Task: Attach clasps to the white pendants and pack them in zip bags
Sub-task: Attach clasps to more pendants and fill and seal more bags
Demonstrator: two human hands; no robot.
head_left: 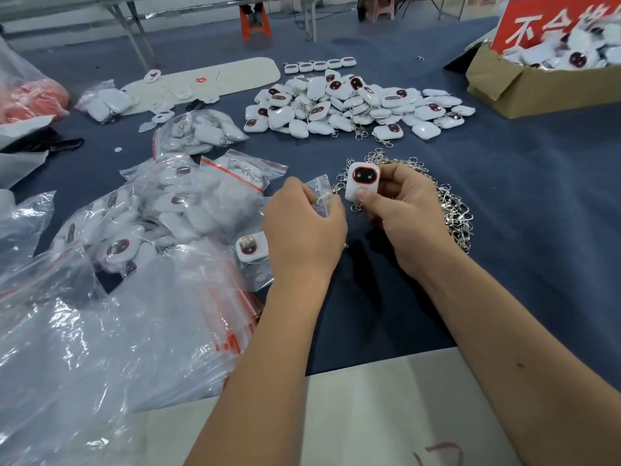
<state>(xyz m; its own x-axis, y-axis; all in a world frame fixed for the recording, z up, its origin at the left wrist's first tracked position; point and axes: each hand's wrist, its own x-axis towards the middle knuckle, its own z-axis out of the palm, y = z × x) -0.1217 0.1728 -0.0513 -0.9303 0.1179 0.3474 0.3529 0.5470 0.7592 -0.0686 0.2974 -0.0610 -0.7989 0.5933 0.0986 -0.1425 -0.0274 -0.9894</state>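
Over the blue cloth table, right hand held one white pendant upright, dark face toward the camera: thumb curled across its lower edge, fingers wrapped behind. Firm grip, clamped on the pendant. Left hand sat just beside it, fingers curled and pinching the mouth of a small clear zip bag; bag corner stuck up between the two hands. Pendant was outside the bag, close to its opening, not touching as far as I could tell. Whether a clasp hung from this pendant: couldn't tell. Loose clasp pile lay under and behind the right hand. Heap of pendants with clasps farther back, centre. Packed zip bags to the left, cardboard box of pendants far right.
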